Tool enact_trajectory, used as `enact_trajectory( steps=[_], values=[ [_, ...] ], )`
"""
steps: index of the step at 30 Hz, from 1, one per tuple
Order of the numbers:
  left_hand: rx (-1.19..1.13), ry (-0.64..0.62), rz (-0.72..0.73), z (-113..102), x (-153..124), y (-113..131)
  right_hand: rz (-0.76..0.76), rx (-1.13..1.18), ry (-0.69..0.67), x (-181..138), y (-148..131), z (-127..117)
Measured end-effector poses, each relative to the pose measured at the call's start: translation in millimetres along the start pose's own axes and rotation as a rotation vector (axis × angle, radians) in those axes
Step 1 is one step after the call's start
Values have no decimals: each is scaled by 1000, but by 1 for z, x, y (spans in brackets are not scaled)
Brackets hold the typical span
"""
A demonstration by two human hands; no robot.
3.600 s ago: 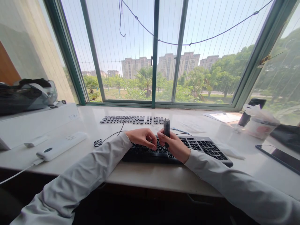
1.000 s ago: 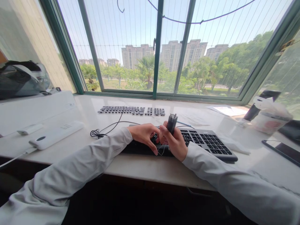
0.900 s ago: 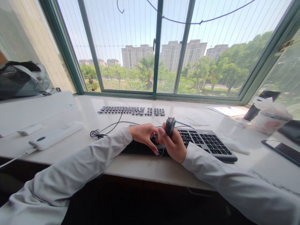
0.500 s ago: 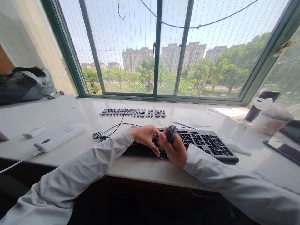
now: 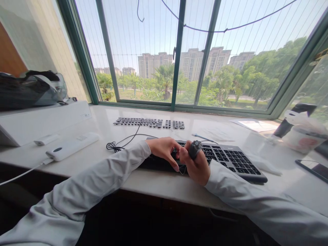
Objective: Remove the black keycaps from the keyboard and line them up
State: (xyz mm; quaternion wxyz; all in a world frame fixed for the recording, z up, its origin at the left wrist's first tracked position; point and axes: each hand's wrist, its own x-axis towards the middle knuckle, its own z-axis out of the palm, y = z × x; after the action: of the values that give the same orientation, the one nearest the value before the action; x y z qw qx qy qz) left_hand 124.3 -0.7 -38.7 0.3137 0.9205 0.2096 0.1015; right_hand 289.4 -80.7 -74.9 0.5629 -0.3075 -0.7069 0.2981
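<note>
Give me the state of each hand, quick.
Left hand: fingers curled, resting on the black keyboard; whether it grips anything cannot be told.
Right hand: closed around a small dark grey tool.

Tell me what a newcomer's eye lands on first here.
Both hands meet over the black keyboard at the desk's front edge: the right hand grips a small dark tool, the left hand rests on the keys. Behind, a row of loose keycaps lies below the big window.
</note>
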Motion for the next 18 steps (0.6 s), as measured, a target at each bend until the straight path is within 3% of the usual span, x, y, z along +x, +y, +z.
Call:
enact_trajectory(
  steps=[6,18],
  values=[
    [-6,-10,14,-1,1,-3,9,64,-12,11,-3,-2],
    [42,-36,9,-1,1,-3,199,412,18,22,1,-3]
  ],
)
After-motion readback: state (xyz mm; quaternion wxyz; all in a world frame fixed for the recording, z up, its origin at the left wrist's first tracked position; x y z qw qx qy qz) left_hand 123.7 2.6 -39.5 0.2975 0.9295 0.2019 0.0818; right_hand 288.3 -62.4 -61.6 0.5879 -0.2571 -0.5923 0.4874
